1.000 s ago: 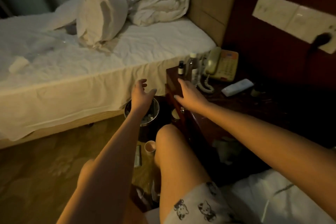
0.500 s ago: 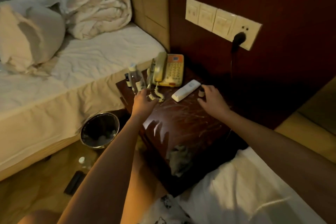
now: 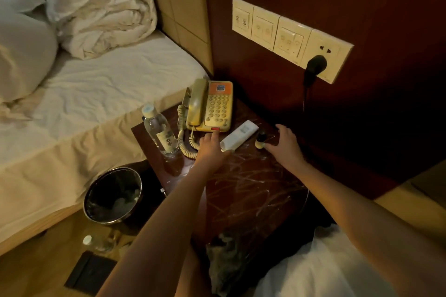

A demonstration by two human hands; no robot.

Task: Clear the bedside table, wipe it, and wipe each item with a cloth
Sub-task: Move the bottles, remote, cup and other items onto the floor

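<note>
The dark, scratched bedside table (image 3: 243, 185) carries a yellow telephone (image 3: 212, 106) with a coiled cord, a clear water bottle (image 3: 159, 130), a white remote (image 3: 239, 136) and a small dark bottle (image 3: 260, 140). My left hand (image 3: 210, 149) reaches over the table, fingers at the near end of the remote and just below the telephone. My right hand (image 3: 283, 146) hovers spread beside the small bottle, fingertips close to it. A dark crumpled cloth (image 3: 226, 258) lies at the table's near edge.
A bed (image 3: 96, 94) with white sheets and a bundled duvet stands left. A metal waste bin (image 3: 113, 196) sits on the floor by the table. A plastic bottle (image 3: 96, 242) and a dark flat object (image 3: 89, 272) lie on the floor. Wall switches with a black plug (image 3: 313, 67) hang above.
My view has swung right from the bed onto the table. My left hand moved from the water bottle to the remote's near end. My right hand stays by the small bottle.
</note>
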